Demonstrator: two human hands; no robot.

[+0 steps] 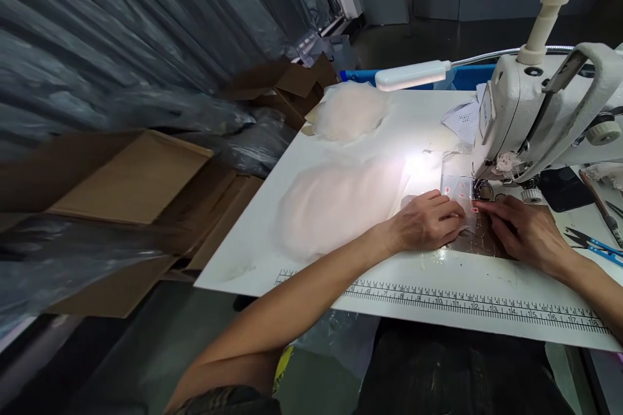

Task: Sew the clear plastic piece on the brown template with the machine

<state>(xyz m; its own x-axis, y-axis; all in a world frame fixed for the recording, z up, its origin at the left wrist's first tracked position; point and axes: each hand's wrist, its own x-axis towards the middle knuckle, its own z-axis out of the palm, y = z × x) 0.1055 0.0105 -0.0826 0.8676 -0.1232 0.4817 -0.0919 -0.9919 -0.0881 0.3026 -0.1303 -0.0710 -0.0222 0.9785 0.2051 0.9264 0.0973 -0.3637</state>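
My left hand (428,220) lies flat on a small pale piece of fabric (467,224) in front of the needle of a white sewing machine (540,110). My right hand (523,227) presses the same piece from the right, fingertips pointing at the needle area. Both hands rest on the white table (370,285). A sheer pink-white pile of fabric (335,204) lies just left of my left hand.
A second pale fabric pile (348,110) sits at the table's far side under a white lamp (413,74). A printed ruler (467,301) runs along the front edge. Blue scissors (594,243) and a dark phone (564,188) lie right. Cardboard boxes (131,181) stand left.
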